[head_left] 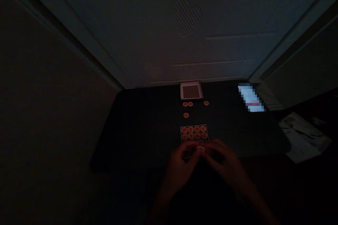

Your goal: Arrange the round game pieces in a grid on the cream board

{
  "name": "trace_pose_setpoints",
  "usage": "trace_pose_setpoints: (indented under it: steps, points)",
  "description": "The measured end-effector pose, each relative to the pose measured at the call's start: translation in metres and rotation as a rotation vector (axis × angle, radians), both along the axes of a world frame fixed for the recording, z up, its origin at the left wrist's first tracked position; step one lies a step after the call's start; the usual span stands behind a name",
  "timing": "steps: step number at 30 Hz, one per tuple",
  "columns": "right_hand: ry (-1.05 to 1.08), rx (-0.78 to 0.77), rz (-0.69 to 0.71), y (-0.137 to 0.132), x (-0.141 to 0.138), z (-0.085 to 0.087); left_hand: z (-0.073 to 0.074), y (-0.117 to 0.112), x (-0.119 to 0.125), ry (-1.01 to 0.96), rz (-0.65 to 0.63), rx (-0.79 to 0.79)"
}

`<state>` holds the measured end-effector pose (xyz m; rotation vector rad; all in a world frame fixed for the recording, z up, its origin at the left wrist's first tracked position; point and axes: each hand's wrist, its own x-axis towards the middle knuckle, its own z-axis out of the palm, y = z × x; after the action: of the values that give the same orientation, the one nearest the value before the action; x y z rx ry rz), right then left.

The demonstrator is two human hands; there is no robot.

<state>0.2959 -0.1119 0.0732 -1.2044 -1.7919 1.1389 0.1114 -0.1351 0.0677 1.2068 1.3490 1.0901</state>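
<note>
Pale disc [200,149] sits btwn my fingertips, right at the near edge of the small box [194,125], which holds two rows of red-marked discs [194,133] lying flat. My left hand [182,163] and right hand [224,161] both curl in on the disc. It's too dark to tell which one actually pinches it.

My read of the step is handling this one disc at the box edge. To do it well, keep it flat, marked side up, and work low over the box w/o bumping the seated rows. Light's poor, so go by feel.

Beyond the box, one loose disc [186,115], then a pair [187,104] and a single [206,103], then an empty lid [182,91], all on the dark worktop [148,130]. A bright blurred item [250,98] lies far right, with papers [303,137] off the edge.
</note>
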Motion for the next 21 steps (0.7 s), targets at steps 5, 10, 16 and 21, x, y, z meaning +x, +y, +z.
trace_pose_setpoints:
  steps: [5,10,16,21]
  points:
    - [-0.031,-0.024,-0.003,-0.0017,0.0002,-0.0009,0.0073,0.0014,-0.002,0.011,-0.023,-0.003]
    - [-0.043,-0.018,-0.001,-0.0026,0.0009,-0.0016,0.0089,0.0004,-0.0036,0.034,-0.024,-0.014]
    - [-0.025,-0.006,0.016,-0.0033,0.0026,-0.0057,0.008,-0.0015,-0.0047,0.035,-0.037,-0.047]
    - [-0.019,-0.018,0.004,-0.0048,0.003,-0.0074,0.0077,-0.0019,-0.005,0.031,-0.054,-0.043]
